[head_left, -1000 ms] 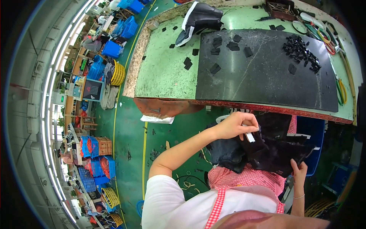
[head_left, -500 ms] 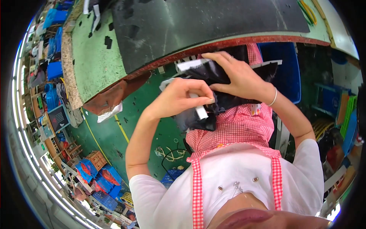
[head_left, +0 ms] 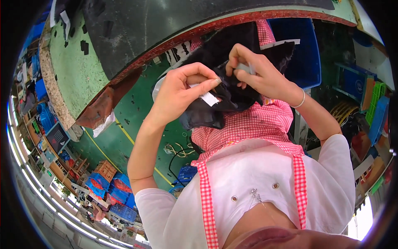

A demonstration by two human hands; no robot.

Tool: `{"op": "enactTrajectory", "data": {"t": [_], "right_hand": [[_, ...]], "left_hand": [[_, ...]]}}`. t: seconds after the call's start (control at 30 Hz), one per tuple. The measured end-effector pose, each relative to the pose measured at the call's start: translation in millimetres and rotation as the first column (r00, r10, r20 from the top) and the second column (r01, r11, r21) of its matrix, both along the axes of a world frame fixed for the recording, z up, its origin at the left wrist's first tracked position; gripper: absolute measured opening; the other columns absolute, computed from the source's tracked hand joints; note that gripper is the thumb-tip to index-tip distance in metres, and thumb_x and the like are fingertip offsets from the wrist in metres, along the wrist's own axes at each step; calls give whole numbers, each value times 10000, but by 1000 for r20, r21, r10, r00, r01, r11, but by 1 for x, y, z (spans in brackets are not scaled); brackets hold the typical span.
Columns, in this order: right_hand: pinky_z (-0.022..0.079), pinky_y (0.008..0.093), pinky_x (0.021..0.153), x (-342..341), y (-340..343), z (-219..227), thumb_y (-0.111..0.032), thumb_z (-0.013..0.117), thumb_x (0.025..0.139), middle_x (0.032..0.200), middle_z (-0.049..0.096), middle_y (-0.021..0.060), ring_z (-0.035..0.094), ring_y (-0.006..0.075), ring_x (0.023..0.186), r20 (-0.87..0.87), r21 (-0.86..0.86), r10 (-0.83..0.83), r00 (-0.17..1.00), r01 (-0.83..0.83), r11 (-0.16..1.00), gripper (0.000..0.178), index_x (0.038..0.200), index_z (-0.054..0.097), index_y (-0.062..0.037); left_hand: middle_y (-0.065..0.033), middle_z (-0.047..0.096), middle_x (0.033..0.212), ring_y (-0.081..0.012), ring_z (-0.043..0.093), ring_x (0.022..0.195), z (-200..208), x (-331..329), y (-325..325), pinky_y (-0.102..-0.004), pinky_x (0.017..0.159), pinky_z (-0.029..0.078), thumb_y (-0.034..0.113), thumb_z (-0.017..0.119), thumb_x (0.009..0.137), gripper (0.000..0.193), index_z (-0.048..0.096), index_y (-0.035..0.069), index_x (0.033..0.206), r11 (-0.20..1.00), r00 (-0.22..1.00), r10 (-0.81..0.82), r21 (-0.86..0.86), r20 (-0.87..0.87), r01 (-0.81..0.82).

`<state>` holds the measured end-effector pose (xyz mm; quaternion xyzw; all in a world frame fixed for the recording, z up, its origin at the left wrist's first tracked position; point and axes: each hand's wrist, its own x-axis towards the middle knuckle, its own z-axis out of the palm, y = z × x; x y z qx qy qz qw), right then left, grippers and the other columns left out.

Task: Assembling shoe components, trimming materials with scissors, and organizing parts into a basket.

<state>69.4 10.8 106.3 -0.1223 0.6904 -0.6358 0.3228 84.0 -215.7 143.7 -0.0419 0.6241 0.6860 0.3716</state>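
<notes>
Over my lap lies a pile of black material [head_left: 238,99], soft-looking and partly glossy. My left hand [head_left: 182,89] is above its left part, thumb and forefinger pinched on a short white strip [head_left: 210,99] whose end sticks out below the fingers. To the right, my right hand [head_left: 263,72] has its fingers curled round another whitish strip [head_left: 245,68], mostly hidden by the fingers. A further white strip [head_left: 286,42] lies along the edge of the black material behind the right hand. The hands are a little apart.
A workbench with a red edge [head_left: 182,43] and a dark mat [head_left: 137,37] spans the far side. Beyond my right hand stands a blue bin [head_left: 313,54]. Stacked blue crates [head_left: 110,186] stand on the left, and a green rack [head_left: 376,89] on the right.
My right hand has gone from lying spread on the black material to curling round a whitish strip. My left hand keeps its pinch on the white strip. The whole view has shifted.
</notes>
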Motion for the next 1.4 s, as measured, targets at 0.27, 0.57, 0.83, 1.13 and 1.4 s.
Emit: {"op": "enactTrajectory", "data": {"t": [0.27, 0.57, 0.83, 1.13, 1.4], "right_hand": [[475, 235, 644, -4, 19, 19, -114, 593, 870, 905, 585, 43, 565, 103, 739, 0, 49, 137, 991, -137, 989, 256, 1115, 563, -43], [477, 246, 660, -1, 18, -3, -32, 685, 796, 821, 645, 64, 608, 143, 728, -383, 149, -14, 924, 77, 986, 102, 897, 684, -16], [489, 257, 678, 4, 17, 9, -75, 725, 767, 835, 663, 89, 629, 157, 742, -251, 25, -50, 967, 58, 998, 166, 897, 649, -4], [482, 269, 683, 5, 20, 17, -64, 730, 750, 752, 654, 70, 614, 154, 713, -228, 5, -49, 973, 51, 999, 302, 906, 472, -36], [487, 284, 664, 0, 20, 22, -43, 721, 739, 755, 640, 87, 615, 186, 699, -303, 44, -3, 953, 17, 999, 309, 915, 468, -31]], "left_hand": [[-63, 676, 874, -92, 643, 779, 4, -8, 7, -200, 701, 499, 83, 648, 869, 144, 614, -23, 961, 1000, 997, 27, 9, 74, -28], [-92, 683, 903, -142, 669, 774, 1, -8, 15, -237, 724, 528, 53, 690, 822, 182, 651, -28, 981, 999, 998, 43, -23, 39, -42], [-95, 685, 894, -143, 671, 757, -1, -9, 13, -238, 702, 525, 67, 692, 823, 210, 662, -30, 1008, 999, 999, 41, -21, 29, -40], [-99, 689, 910, -143, 673, 758, 0, -11, 14, -238, 704, 528, 62, 685, 826, 202, 666, -34, 1002, 999, 998, -6, -40, 65, 9], [-78, 691, 879, -126, 668, 743, 2, -12, 17, -228, 692, 523, 65, 694, 820, 188, 680, -25, 984, 996, 998, -47, -78, 33, 49]]}}
